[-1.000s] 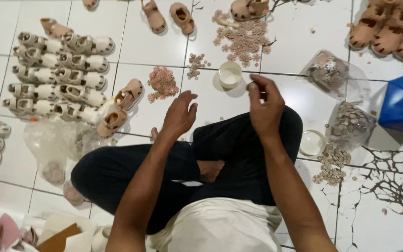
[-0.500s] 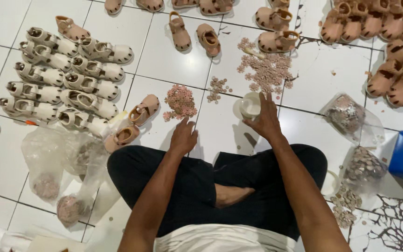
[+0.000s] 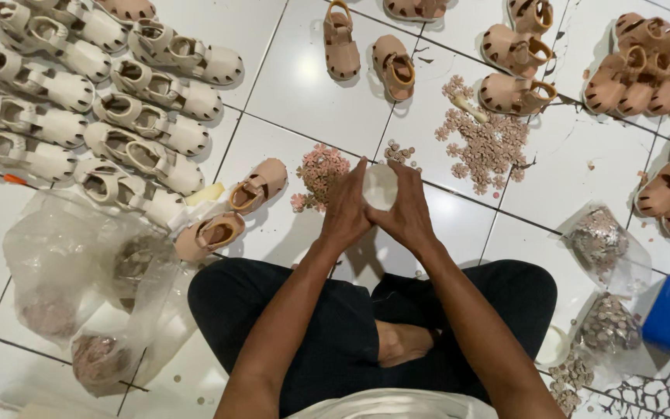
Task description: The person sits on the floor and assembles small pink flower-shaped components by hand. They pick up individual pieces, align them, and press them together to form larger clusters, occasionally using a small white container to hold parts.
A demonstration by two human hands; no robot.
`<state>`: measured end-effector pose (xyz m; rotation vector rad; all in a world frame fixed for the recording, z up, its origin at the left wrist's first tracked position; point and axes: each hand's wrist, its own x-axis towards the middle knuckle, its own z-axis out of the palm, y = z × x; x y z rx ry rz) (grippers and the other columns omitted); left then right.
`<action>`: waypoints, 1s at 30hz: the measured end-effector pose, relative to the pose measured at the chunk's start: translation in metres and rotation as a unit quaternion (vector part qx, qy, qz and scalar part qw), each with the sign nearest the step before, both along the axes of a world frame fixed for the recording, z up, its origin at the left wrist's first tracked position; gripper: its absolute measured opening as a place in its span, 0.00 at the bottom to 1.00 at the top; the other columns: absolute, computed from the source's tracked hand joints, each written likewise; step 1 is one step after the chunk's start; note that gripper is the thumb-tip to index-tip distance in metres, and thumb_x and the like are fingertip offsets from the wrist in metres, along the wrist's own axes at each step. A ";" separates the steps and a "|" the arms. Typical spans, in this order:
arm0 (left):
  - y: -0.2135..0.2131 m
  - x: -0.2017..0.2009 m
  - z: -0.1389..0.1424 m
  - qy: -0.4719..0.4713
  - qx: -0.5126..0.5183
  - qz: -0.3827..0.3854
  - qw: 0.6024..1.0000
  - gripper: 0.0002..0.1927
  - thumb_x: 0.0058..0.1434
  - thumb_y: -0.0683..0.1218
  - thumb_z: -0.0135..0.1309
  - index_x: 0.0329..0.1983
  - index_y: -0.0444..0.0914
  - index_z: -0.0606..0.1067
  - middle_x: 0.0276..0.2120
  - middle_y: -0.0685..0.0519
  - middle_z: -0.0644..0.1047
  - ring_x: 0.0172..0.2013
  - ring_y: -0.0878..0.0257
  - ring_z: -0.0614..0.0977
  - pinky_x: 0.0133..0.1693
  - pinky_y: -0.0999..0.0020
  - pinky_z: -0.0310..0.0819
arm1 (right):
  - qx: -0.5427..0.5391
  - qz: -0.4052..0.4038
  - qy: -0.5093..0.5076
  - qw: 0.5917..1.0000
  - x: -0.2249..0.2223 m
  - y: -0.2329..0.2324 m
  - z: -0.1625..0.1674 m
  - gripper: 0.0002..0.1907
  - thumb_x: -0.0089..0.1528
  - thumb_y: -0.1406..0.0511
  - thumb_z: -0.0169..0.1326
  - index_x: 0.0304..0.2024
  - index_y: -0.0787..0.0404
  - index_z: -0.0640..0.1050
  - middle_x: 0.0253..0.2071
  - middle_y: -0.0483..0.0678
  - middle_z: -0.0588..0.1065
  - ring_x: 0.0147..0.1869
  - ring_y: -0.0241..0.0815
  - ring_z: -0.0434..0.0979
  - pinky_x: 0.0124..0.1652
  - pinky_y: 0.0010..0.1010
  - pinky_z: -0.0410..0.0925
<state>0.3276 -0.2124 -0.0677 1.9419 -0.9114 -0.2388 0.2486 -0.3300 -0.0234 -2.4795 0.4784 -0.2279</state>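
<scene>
Both hands meet above the white tiled floor [image 3: 296, 70], the left hand [image 3: 348, 208] and right hand [image 3: 408, 211] together grasping a small round white container [image 3: 379, 187] between their fingers. Just beyond it lies a pile of pink flower-shaped ornaments [image 3: 322, 171]; two pink children's sandals [image 3: 234, 209] lie to the left.

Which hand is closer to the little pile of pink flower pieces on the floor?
Left. The left hand sits just right of the pink flower pile, almost touching; the right hand is farther right, beyond the small white cup.
</scene>
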 end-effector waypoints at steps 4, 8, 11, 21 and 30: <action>-0.012 0.026 -0.009 0.082 0.054 0.036 0.995 0.52 0.43 0.51 0.73 0.70 0.36 0.61 0.62 0.40 0.70 0.64 0.45 0.69 0.64 0.47 0.65 | 0.134 -0.010 0.043 0.990 0.013 -0.042 -0.015 0.49 0.60 0.45 0.58 0.73 0.65 0.58 0.73 0.63 0.57 0.77 0.61 0.58 0.70 0.51 0.58; -0.008 0.037 -0.016 0.160 0.022 0.132 0.978 0.52 0.43 0.52 0.76 0.69 0.37 0.61 0.62 0.42 0.71 0.62 0.48 0.73 0.60 0.52 0.70 | -0.011 -0.030 0.080 0.996 0.032 -0.079 -0.039 0.46 0.66 0.45 0.51 0.75 0.65 0.54 0.78 0.63 0.48 0.82 0.63 0.45 0.74 0.52 0.47; -0.004 0.037 -0.016 0.179 -0.036 0.137 0.974 0.51 0.45 0.50 0.75 0.70 0.37 0.61 0.63 0.42 0.72 0.62 0.49 0.75 0.60 0.56 0.72 | -0.072 -0.016 0.090 0.993 0.045 -0.078 -0.051 0.45 0.68 0.47 0.46 0.77 0.66 0.49 0.79 0.63 0.43 0.83 0.62 0.38 0.74 0.53 0.37; 0.005 0.028 -0.027 0.196 0.025 0.157 0.968 0.54 0.44 0.50 0.75 0.71 0.36 0.59 0.63 0.42 0.71 0.62 0.49 0.75 0.60 0.56 0.73 | -0.108 -0.008 0.070 0.992 0.069 -0.044 -0.055 0.41 0.70 0.48 0.41 0.76 0.64 0.50 0.79 0.61 0.42 0.83 0.58 0.34 0.74 0.53 0.33; -0.008 0.037 -0.027 0.162 0.041 0.152 0.974 0.54 0.44 0.50 0.75 0.71 0.36 0.58 0.64 0.42 0.68 0.64 0.47 0.72 0.61 0.53 0.70 | -0.134 0.057 0.034 0.989 0.063 -0.064 -0.066 0.26 0.75 0.59 0.37 0.75 0.56 0.62 0.79 0.50 0.54 0.83 0.55 0.44 0.76 0.50 0.42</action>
